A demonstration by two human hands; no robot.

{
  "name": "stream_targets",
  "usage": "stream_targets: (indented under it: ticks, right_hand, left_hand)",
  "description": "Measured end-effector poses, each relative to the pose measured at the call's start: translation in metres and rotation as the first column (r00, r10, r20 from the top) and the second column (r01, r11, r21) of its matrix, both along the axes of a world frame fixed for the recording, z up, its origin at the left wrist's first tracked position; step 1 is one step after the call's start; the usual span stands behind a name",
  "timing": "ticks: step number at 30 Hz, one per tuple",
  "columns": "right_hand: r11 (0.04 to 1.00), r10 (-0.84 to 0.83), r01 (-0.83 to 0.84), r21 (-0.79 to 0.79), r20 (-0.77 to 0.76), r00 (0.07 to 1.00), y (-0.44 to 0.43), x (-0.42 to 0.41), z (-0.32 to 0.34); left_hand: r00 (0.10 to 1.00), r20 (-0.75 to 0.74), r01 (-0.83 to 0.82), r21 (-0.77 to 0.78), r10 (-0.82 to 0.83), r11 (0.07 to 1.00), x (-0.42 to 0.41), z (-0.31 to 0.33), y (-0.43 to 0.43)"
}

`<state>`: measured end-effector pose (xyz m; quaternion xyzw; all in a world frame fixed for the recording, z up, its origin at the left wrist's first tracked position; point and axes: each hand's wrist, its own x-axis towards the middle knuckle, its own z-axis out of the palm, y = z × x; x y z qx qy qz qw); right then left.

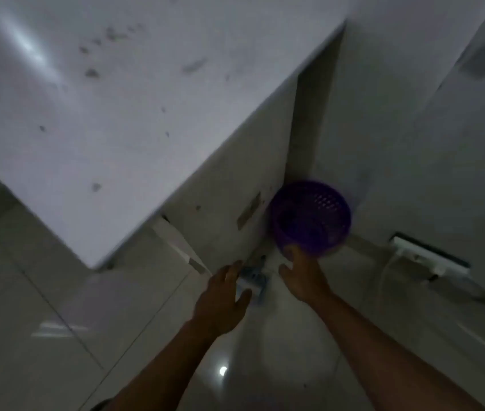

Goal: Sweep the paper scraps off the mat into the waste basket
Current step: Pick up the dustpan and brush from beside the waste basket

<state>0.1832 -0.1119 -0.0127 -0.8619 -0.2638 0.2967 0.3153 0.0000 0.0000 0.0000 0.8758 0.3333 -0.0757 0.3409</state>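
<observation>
1. Purple waste basket (312,216): stands on the floor (42,292), in the corner beside the white tabletop (116,120).
2. Right hand (303,277): fingertips at the basket's near rim; blur hides whether it grips.
3. Left hand (223,295): fingers extended, grasping nothing, over a bluish object (253,280).

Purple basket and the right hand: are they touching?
Cannot tell. In the head view the fingertips of the right hand overlap the near wall of the purple basket, but motion blur hides whether they press it or hover in front.
</observation>
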Motion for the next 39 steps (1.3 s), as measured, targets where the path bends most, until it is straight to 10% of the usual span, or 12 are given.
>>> stream_targets:
  ticks: [7,14,23,32,39]
  right_hand:
    - [0.972,-0.046,0.006,-0.234,-0.166,0.985,0.037,-0.017,-0.249]
    - [0.942,-0.174,0.158,-0.295,-0.027,0.984,0.064,-0.017,-0.358]
    - [0.926,-0.368,0.346,-0.150,-0.163,0.915,0.042,-0.012,-0.349]
    - [0.996,-0.010,0.025,0.087,-0.165,0.986,-0.007,0.002,-0.253]
    - [0.974,0.007,-0.070,0.217,0.280,0.960,-0.011,-0.022,-0.188]
  left_hand:
    - [0.981,-0.187,0.043,-0.015,-0.045,0.999,0.006,-0.205,0.025]
    - [0.990,-0.144,-0.013,-0.019,0.010,1.000,0.014,-0.296,0.032]
    - [0.988,-0.050,-0.153,-0.116,0.148,0.981,0.015,-0.290,0.028]
    - [0.976,0.039,-0.176,-0.449,0.216,0.876,0.035,-0.231,0.019]
    - [0.909,0.192,-0.159,-0.663,0.371,0.732,0.040,-0.176,-0.001]
